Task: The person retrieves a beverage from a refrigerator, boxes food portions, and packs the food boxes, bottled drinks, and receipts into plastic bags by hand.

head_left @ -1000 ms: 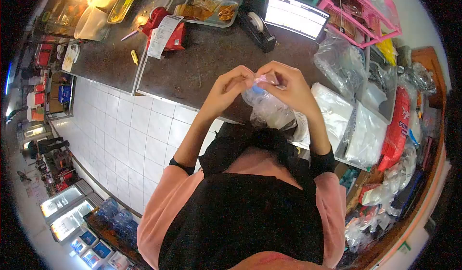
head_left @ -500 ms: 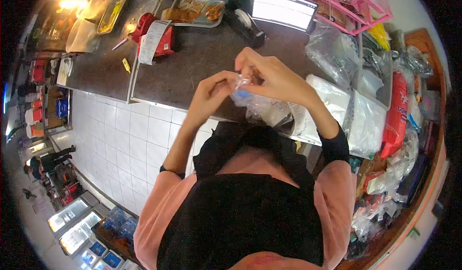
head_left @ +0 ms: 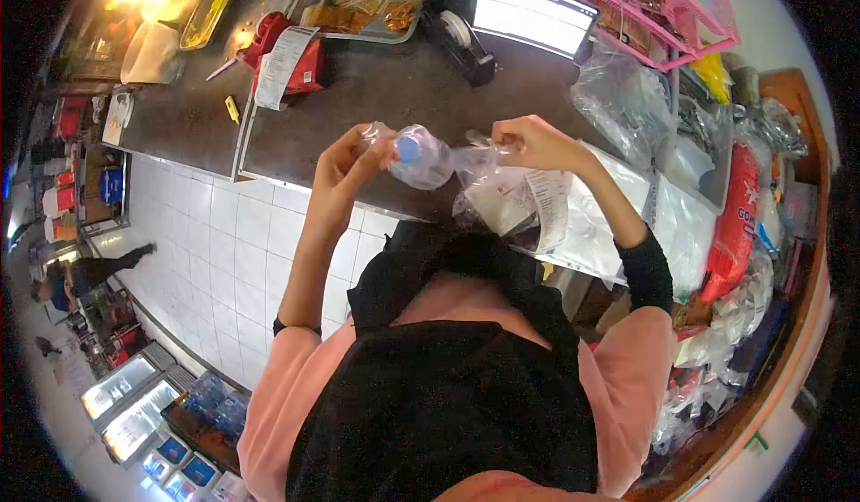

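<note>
From my remote post, I see a left hand (head_left: pixel 348 169) and a right hand (head_left: pixel 535 146) at work above a dark counter (head_left: pixel 385 85); the two, close together half a second earlier, now stand apart, bringing a clear bottle (head_left: pixel 425 169) with a blue cap (head_left: pixel 408 150) into open view between them; that spread, I judge, leaves the plastic drawn out rather than bunched at the fingertips.

The left grip is closed on thin clear film (head_left: pixel 377 133) beside the cap, though I cannot tell whether its fingers also press the bottle; the right grip is closed on the gathered top of a clear plastic bag (head_left: pixel 477 175), the bottle lying just to its left; a printed receipt (head_left: pixel 549 206) sits against the bag's right side, near a pile of clear sheets (head_left: pixel 611 199); farther back on the counter stand a black tape dispenser (head_left: pixel 466 47), a lit screen (head_left: pixel 535 16) and a red packet (head_left: pixel 307 68) bearing a paper slip (head_left: pixel 285 59).
</note>
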Demonstrator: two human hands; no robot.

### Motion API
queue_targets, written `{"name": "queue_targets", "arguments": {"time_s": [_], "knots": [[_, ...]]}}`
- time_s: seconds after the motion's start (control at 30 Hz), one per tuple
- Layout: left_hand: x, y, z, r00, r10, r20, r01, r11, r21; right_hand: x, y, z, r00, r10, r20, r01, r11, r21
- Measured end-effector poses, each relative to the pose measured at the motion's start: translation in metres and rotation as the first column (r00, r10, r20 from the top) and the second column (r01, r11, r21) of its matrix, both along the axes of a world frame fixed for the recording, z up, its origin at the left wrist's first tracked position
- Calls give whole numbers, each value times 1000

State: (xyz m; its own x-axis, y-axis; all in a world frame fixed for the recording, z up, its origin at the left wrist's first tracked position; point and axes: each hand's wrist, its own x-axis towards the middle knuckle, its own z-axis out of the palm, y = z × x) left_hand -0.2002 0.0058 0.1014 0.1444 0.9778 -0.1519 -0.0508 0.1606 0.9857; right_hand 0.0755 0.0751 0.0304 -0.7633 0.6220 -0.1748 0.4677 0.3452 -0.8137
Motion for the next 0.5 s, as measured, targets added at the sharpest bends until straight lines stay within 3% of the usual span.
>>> {"name": "queue_targets", "arguments": {"time_s": [0.1,0.17,0.23,0.3,0.33,0.4,0.5], "knots": [[-4,-3,2,998,59,-39,-58,998,13,4,-1,7,996,47,76,-43,998,-54],[-8,-3,2,997,68,-46,-68,998,15,10,-5,10,981,75,-176,-70,997,32],[-10,-4,3,989,146,-18,-147,988,-37,15,-8,24,989,108,-97,-113,993,-41],[-14,-4,-1,990,138,-7,-138,990,-24,20,-10,21,997,5,-76,0,998,59],[-14,-5,-3,992,122,-2,-122,992,-10,20,-12,24,997,11,-70,-7,998,59],[-12,-7,-3,992,121,29,-121,993,1,19,-14,31,988,-149,49,148,989,10],[-6,-8,-4,987,127,96,-127,992,1,13,-17,15,977,-209,-33,212,966,151]]}}
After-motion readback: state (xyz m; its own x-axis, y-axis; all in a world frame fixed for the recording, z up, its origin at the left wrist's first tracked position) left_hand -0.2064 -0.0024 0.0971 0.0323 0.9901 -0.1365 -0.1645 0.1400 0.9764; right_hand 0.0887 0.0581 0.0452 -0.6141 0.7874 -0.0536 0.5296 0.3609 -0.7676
